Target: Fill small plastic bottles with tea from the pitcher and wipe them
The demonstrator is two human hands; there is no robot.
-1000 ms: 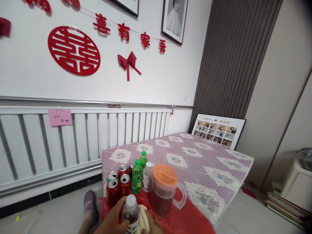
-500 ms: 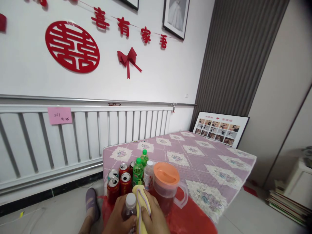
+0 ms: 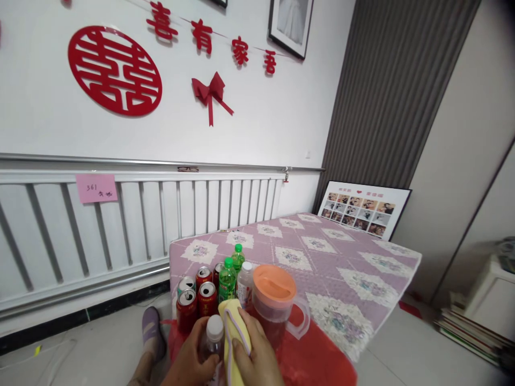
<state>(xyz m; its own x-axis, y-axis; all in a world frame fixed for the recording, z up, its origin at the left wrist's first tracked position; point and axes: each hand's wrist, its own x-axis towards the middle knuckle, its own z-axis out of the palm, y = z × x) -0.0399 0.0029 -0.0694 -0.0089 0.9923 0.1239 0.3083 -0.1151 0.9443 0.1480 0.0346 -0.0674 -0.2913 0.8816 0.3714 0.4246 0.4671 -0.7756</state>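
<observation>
The left hand point(image 3: 193, 356) is curling its fingers point(image 3: 210, 365) around the held bottle point(image 3: 214, 328), the thumb crossing the front below the white cap and the other fingers wrapping its left side. The bottle is standing roughly upright in this grip, its label mostly hidden by the hand. The right hand point(image 3: 259, 354) is gripping a folded yellow cloth point(image 3: 235, 328) with lilac edging, thumb on top, holding it just beside the bottle. Beyond the hands, red cans point(image 3: 207, 301) and a teal can point(image 3: 186, 285) are clustering at the left, their print too small to read surely. Two green-capped bottles point(image 3: 227, 281) and a white-capped clear bottle point(image 3: 244, 285) are standing between the cans and an orange-lidded pitcher point(image 3: 274, 287), which is holding dark liquid. Red sheeting point(image 3: 322, 359) is covering the near part of the counter point(image 3: 295, 241), over a lavender floral cloth. On the radiator point(image 3: 132, 214), a pink note point(image 3: 96, 188) is showing "361" above further handwriting. Higher up, red cut-out characters point(image 3: 240, 51) are reading 喜, 有, 家, 吾, and a round red sign point(image 3: 116, 72) is displaying 囍.
</observation>
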